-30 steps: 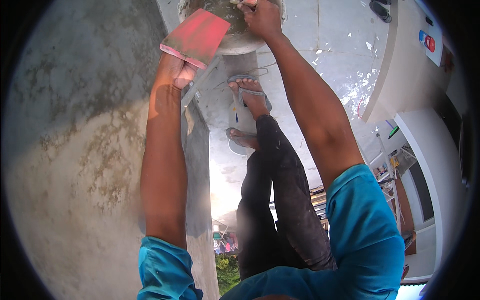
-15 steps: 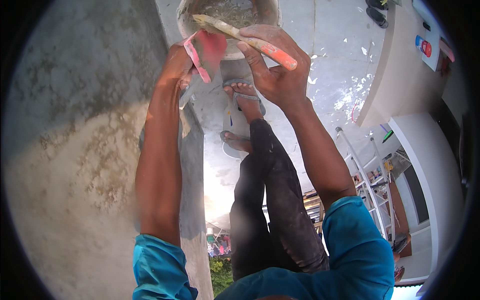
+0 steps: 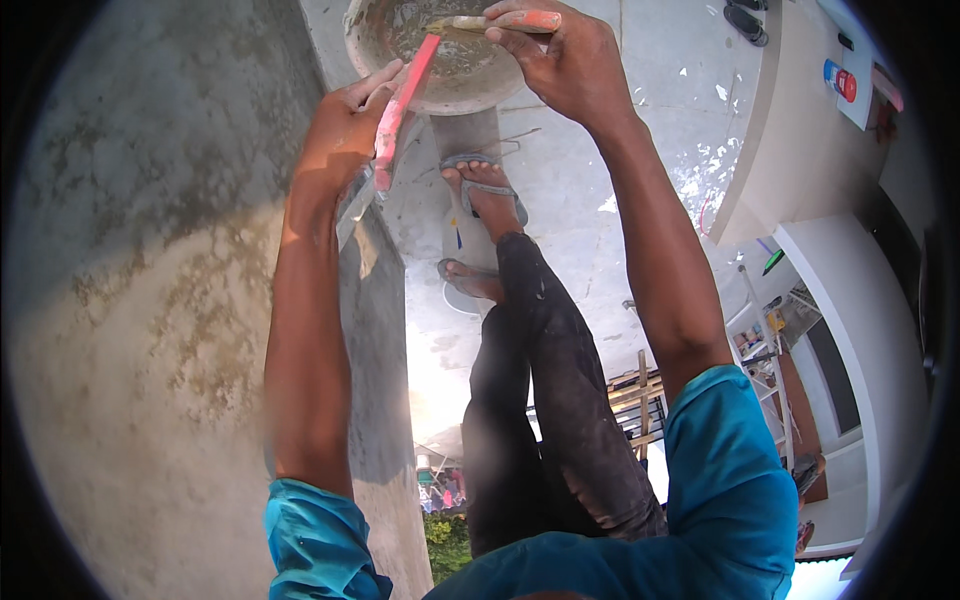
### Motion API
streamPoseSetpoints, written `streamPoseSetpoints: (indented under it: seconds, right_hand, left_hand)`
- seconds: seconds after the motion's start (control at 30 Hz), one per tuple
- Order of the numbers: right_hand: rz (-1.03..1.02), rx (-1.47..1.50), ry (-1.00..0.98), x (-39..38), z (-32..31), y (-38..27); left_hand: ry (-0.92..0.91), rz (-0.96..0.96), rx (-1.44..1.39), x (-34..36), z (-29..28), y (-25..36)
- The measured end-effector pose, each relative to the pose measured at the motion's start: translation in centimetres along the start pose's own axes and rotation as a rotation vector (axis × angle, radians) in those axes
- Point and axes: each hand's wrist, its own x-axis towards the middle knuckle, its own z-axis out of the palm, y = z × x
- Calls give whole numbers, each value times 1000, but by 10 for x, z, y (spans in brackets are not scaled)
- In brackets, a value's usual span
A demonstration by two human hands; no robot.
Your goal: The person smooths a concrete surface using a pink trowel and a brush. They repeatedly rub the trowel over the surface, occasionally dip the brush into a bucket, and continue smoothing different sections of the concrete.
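My left hand (image 3: 335,140) grips a flat pink-red block (image 3: 404,112) smeared with grey, now turned nearly edge-on. Its exact kind I cannot make out. In my right hand (image 3: 580,75) is a paintbrush (image 3: 525,20) with a worn orange handle, held between thumb and fingers. The bristle end points left and meets, or nearly meets, the block's upper end. Below both tools sits a round bucket (image 3: 470,103) with a pale, dirty rim and murky greyish liquid inside.
A mottled grey cement wall (image 3: 150,330) rises close on my left. My sandalled feet (image 3: 485,195) stand on the pale floor, near the bucket. To the right are white flakes (image 3: 690,190), a metal ladder (image 3: 770,380) and a white counter (image 3: 845,330). Dark shoes (image 3: 745,22) lie far right.
My right hand has moved up and away with the brush, now more level. The pink-red block has turned from showing its face to nearly edge-on. More of the bucket shows.
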Motion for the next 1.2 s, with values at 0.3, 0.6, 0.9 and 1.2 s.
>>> streamPoseSetpoints:
  seconds: [0.3,0.6,0.9,1.2]
  right_hand:
    - [85,3,103,4,30,29]
    - [275,84,293,-12,80,32]
    - [104,104,257,-36,50,-1]
    - [111,314,388,-7,41,-1]
  left_hand:
    - [-152,-61,-435,-14,-11,-7]
    - [93,-230,-757,21,-2,-20]
    - [135,-264,-789,21,-1,-42]
    - [154,-180,-634,11,-11,-36]
